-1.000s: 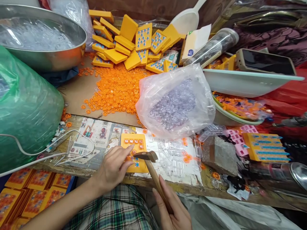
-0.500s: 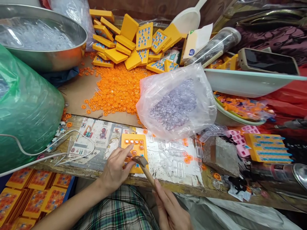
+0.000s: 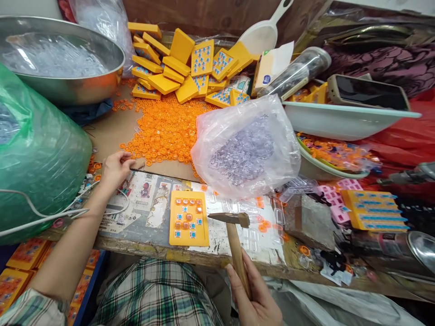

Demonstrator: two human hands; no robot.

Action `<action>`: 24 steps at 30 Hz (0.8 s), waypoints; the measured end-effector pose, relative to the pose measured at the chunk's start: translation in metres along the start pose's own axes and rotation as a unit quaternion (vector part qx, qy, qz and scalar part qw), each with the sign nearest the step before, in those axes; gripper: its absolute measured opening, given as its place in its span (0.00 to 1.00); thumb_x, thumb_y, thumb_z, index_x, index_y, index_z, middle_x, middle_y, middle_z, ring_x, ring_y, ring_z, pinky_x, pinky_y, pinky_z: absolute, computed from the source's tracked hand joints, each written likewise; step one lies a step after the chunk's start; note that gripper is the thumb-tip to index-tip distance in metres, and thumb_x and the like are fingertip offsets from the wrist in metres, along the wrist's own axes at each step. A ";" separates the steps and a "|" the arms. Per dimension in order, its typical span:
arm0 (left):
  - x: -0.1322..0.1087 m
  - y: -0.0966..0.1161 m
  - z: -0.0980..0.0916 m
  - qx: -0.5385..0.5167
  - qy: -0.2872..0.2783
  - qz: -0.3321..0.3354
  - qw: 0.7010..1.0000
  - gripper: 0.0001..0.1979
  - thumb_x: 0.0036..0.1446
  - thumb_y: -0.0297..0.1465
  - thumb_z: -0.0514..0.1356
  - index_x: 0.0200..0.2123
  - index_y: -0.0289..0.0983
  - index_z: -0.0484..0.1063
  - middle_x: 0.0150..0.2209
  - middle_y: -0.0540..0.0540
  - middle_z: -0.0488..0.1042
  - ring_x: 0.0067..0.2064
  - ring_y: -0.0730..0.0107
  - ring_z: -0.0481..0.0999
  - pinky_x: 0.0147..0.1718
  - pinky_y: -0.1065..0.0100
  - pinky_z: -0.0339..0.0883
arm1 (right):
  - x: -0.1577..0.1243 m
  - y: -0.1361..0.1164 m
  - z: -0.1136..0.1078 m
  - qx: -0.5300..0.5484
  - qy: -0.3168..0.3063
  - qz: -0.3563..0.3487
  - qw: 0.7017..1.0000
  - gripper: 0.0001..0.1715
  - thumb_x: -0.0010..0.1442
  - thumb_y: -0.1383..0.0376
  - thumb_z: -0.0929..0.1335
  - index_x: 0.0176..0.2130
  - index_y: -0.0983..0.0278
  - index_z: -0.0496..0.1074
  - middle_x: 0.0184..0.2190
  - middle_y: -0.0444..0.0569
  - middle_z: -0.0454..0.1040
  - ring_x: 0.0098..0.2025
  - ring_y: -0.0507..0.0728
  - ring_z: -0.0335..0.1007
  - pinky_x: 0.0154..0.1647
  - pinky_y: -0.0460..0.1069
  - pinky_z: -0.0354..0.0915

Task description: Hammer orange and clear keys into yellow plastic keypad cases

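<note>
The yellow case [image 3: 185, 231] lies flat on the bench [image 3: 295, 262], close to the front edge, and neither hand touches it. Its upper row is filled with orange pieces, but several places lower down show only blue and white parts.

Just beside the case's right edge is the head of the hammer [image 3: 235, 240]. The right hand [image 3: 253, 292] has its fingers wrapped around the wooden handle, past the front edge of the bench. The left hand [image 3: 115, 171] is at the near left corner of the orange pile [image 3: 166, 127]; its fingers are bent together, and I cannot tell if a piece is between them.

Further out, the plastic bag [image 3: 287, 154] stands behind the case, and clear plastic parts [image 3: 251, 237] lie to its right. A white cable [image 3: 44, 218] runs near the left forearm, by the left end of the bench.

In my judgement, the case could slide toward the front edge if a blow comes at an angle while no hand steadies it. A piece set crooked could crack under the hammer, and fingers holding it would be at risk. The cable could also catch on the forearm.
</note>
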State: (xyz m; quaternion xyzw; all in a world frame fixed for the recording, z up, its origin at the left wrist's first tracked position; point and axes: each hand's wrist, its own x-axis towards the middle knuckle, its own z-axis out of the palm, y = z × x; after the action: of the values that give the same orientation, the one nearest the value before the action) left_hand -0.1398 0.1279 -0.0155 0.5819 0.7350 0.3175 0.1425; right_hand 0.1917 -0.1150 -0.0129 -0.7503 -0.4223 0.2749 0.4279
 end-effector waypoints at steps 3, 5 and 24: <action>-0.005 -0.004 0.002 -0.033 -0.014 0.008 0.999 0.11 0.48 0.36 0.60 0.31 0.36 0.76 0.29 0.46 0.76 0.30 0.64 0.75 0.36 0.64 0.70 | -0.002 0.004 0.002 0.015 -0.005 0.008 1.000 0.27 0.52 0.59 0.72 0.51 0.64 0.73 0.51 0.49 0.74 0.51 0.62 0.73 0.54 0.53 0.67; -0.004 -0.011 0.003 -0.017 0.005 0.058 0.998 0.11 0.50 0.37 0.59 0.29 0.36 0.77 0.33 0.44 0.76 0.35 0.63 0.75 0.40 0.62 0.70 | -0.002 0.008 0.002 0.019 -0.009 -0.001 1.000 0.27 0.53 0.59 0.72 0.52 0.64 0.73 0.51 0.50 0.74 0.51 0.62 0.73 0.55 0.53 0.66; -0.175 0.087 0.052 -0.138 -0.124 0.311 0.932 0.26 0.59 0.29 0.59 0.60 0.38 0.57 0.36 0.45 0.76 0.40 0.62 0.71 0.40 0.59 0.69 | 0.001 -0.011 -0.010 -0.109 -0.120 -0.309 0.937 0.35 0.60 0.76 0.64 0.62 0.55 0.59 0.43 0.48 0.77 0.40 0.51 0.77 0.40 0.41 0.71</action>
State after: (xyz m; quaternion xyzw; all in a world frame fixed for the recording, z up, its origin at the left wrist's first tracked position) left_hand 0.0065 -0.0116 -0.0278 0.7909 0.4427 0.3691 0.2058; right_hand 0.1953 -0.1154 0.0014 -0.5864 -0.7089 0.1695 0.3534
